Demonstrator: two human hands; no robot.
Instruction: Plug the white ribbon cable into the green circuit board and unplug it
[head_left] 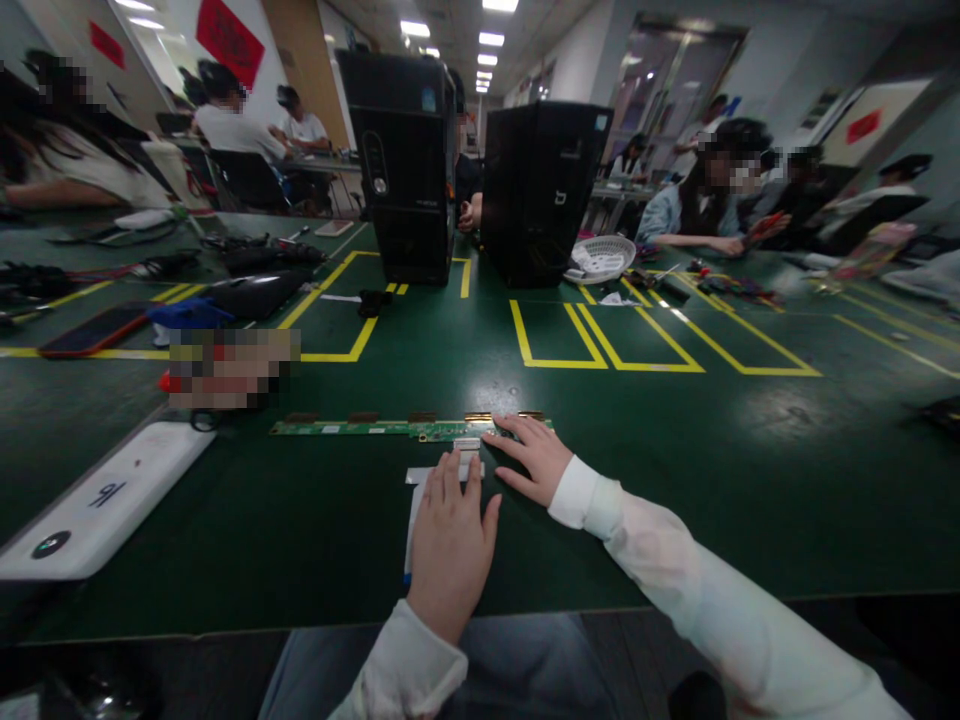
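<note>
A long, narrow green circuit board (360,429) lies across the table in front of me, with several copper-brown tabs along its far edge. My right hand (538,462) rests on the board's right end, fingers spread and palm down. A white flat ribbon cable (412,505) runs from near the board's middle towards me, with a silvery connector (467,446) at the board. Over this cable lies my left hand (452,535), its fingers stretched out and their tips close to the connector. The left hand hides much of the cable, and the right hand covers part of the board.
Two black computer towers (409,170) (546,195) stand at the back. A white slab-like device (112,490) lies on the left, near a phone (94,328) and a blue item (191,313). A white basket (604,258) sits behind yellow tape lines (645,367). Other people sit further off.
</note>
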